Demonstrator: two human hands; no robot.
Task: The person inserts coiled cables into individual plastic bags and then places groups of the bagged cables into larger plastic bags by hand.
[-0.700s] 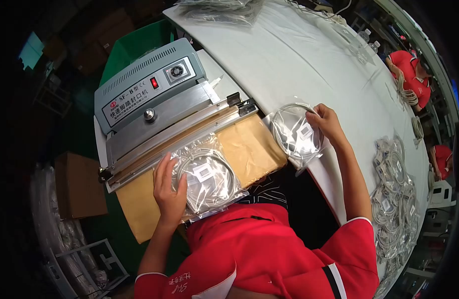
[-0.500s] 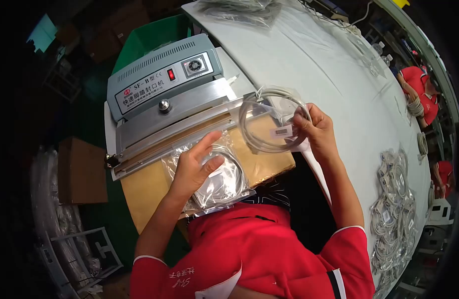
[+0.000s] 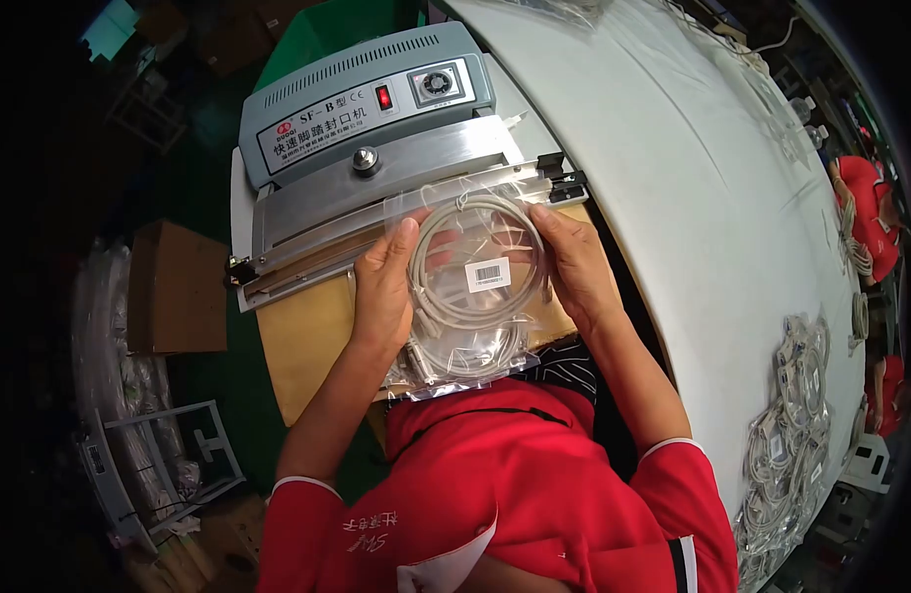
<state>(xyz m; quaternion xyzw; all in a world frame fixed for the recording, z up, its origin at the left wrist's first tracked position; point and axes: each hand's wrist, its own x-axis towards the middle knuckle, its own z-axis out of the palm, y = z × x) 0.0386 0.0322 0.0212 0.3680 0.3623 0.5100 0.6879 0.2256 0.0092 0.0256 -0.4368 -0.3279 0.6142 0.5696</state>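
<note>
Left hand point(image 3: 384, 282) and right hand point(image 3: 579, 259) hold 1 bagged cable point(image 3: 425, 287) on the near side of the sealing machine point(image 3: 367, 119).
Each grip pinches a side of the clear bag point(image 3: 480, 237), fingers showing through from behind; a white label point(image 3: 488, 276) faces up. A 2nd coil point(image 3: 475, 369) in plastic lies nearer, over a brown sheet point(image 3: 312, 341). At right, a pile of bagged cables point(image 3: 786, 450) lies on the white table point(image 3: 673, 178).
</note>
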